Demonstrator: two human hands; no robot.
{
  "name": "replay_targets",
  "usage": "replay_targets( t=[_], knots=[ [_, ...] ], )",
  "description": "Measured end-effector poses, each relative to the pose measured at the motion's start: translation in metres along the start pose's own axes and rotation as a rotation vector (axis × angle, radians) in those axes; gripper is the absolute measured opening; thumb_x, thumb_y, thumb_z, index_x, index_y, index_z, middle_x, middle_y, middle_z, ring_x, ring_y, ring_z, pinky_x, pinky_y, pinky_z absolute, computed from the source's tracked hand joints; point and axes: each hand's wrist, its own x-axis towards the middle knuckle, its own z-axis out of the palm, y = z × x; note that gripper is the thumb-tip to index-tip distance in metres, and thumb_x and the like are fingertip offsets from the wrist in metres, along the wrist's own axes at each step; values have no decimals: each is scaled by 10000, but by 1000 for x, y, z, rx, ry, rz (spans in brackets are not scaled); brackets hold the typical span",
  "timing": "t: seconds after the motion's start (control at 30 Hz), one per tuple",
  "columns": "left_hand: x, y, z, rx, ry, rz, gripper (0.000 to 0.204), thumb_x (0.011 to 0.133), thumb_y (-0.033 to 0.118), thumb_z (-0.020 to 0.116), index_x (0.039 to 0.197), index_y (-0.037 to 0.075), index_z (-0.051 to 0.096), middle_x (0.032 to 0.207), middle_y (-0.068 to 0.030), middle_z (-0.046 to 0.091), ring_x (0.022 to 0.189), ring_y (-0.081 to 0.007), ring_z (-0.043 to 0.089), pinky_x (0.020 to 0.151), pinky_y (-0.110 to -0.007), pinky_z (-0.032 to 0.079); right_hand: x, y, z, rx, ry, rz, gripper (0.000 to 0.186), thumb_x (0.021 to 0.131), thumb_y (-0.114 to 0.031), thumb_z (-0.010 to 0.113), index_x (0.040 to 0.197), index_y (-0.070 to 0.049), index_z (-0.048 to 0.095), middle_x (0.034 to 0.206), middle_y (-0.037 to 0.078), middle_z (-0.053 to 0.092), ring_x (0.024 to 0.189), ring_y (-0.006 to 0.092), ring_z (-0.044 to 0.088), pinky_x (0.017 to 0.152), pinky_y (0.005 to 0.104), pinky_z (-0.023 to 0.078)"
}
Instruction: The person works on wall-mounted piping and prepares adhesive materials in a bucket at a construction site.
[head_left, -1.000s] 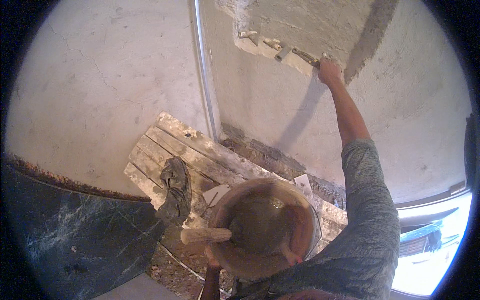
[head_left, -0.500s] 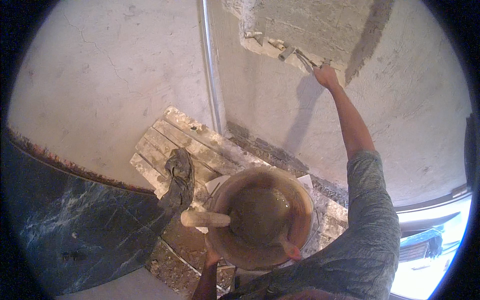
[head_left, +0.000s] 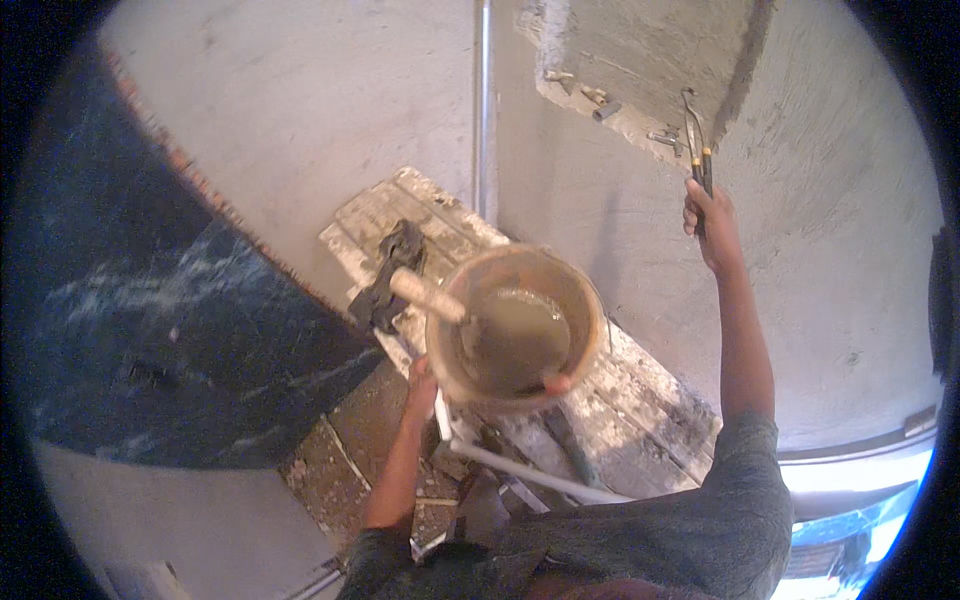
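Note:
My right hand (head_left: 708, 222), raised before the wall, is closed around long-jawed pliers (head_left: 699, 155) with black and yellow handles. Their jaws reach up over the recessed grey patch (head_left: 650, 50). Beside them, several pipe stubs (head_left: 600, 100) and a small metal fitting (head_left: 668, 138) stick out along the patch's lower edge. Lower down, my left hand (head_left: 421, 385) is closed against the left side of a round bucket (head_left: 590, 300); what its fingers grip is hidden. Wet grey mortar (head_left: 520, 335) fills the bucket's bottom. A wooden handle (head_left: 428, 295) and a red-tipped handle (head_left: 557, 383) rest at its rim.
Under the bucket runs a mortar-spattered plank platform (head_left: 650, 400) with a dark crumpled cloth (head_left: 385, 275) on it. A pale pipe (head_left: 540, 480) crosses below. Dark marble-like slab (head_left: 200, 330) covers the left side. A metal strip (head_left: 484, 110) marks the wall corner.
My right hand has drawn back from the wall fittings, and the pliers now point upward. The view has shifted, placing the bucket higher in the picture. My left hand stays beside the bucket.

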Motion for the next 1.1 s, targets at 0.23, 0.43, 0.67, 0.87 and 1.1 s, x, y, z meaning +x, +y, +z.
replay_targets(
  t=[0.23, 0.43, 0.67, 0.87, 1.1],
  knots=[
    [-140, 85, 9, -267, 122, -9, 173, 864, 213, 646, 954, 92, 562, 619, -25, 579, 390, -100, 484, 346, -244, 392, -166, -67, -7, 253, -309, 5, 402, 961, -354, 517, 1164, -7, 501, 698, -14, 414, 646, 94, 444, 583, 237, 370],
    [-248, 114, -5, -269, 219, -8, 199, 873, 242, 648, 965, 95, 550, 657, -28, 575, 448, -92, 509, 382, -241, 403, -266, -75, -5, 356, -566, 9, 515, 944, -371, 523, 1266, 29, 481, 723, 8, 497, 665, 108, 458, 608, 257, 360],
    [-335, 132, -18, -461, 74, 140, 308, 929, 269, 546, 1140, 45, 535, 790, -94, 609, 503, -117, 526, 406, -264, 442, -348, -77, 49, -117, -828, -43, 346, 922, -339, 558, 1048, -23, 622, 792, -3, 596, 755, 97, 519, 693, 253, 389],
    [-395, 131, -47, -628, 93, 138, 306, 944, 250, 529, 1149, 22, 525, 790, -111, 606, 502, -139, 526, 413, -268, 447, -396, -71, 108, -195, -1114, 5, 322, 918, -222, 617, 1163, -12, 617, 964, 42, 673, 905, 146, 596, 834, 314, 466],
    [-472, 107, -117, -572, 154, 202, 283, 955, 221, 525, 1151, 18, 530, 807, -128, 607, 493, -126, 522, 413, -256, 434, -472, -70, 191, -516, -1123, -583, 422, 826, -68, 624, 1244, -125, 600, 992, 175, 626, 914, 381, 583, 898, 418, 473]
  ],
)
